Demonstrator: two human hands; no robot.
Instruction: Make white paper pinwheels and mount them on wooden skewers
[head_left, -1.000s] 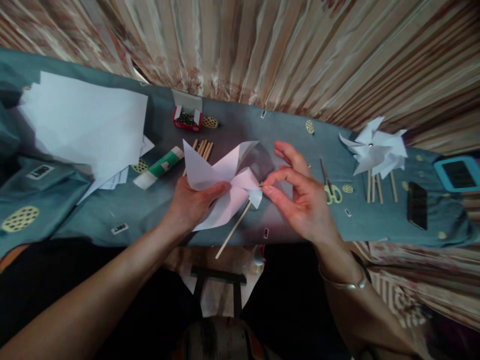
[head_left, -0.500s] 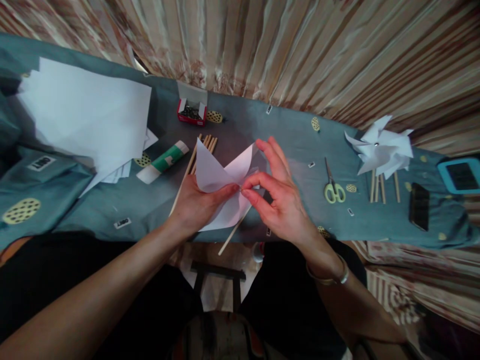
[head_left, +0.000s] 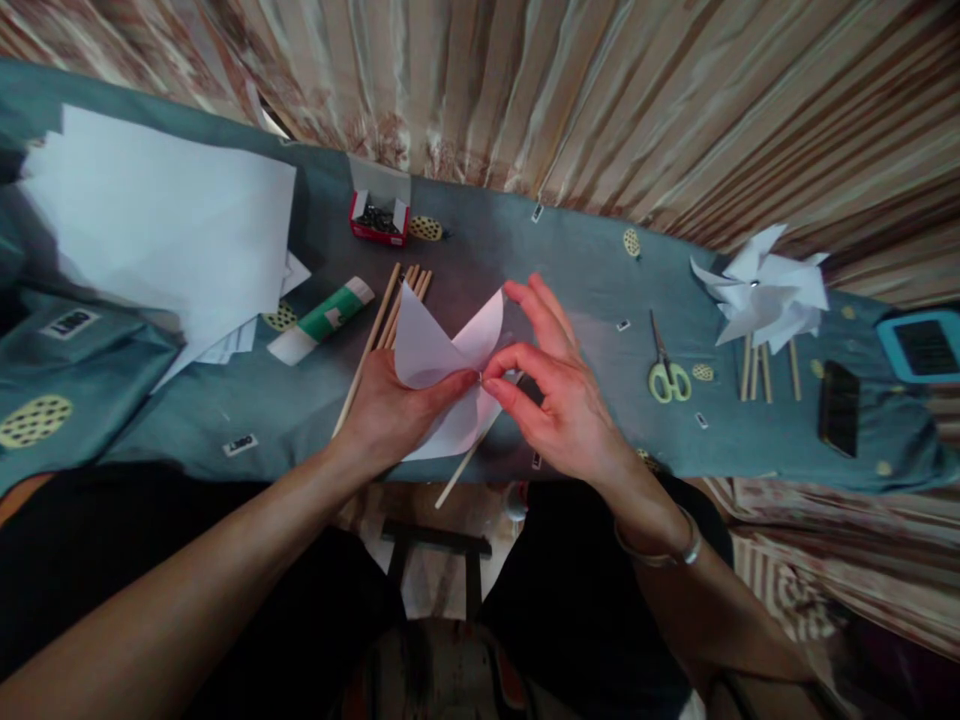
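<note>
Paper pinwheel, in the head view, is held above the teal cloth near its front edge, gripped by the left hand with the thumb on top, probably to keep the folds gathered, and pinched at its centre by the right hand's thumb and forefinger; a wooden stick juts out below. Farther back, the red box stands open, holding small metal pieces, perhaps for easy reach, whereas the green-and-white tube's contents are hidden.

Dark phone near a blue-rimmed device, a pleated, patterned curtain behind.
</note>
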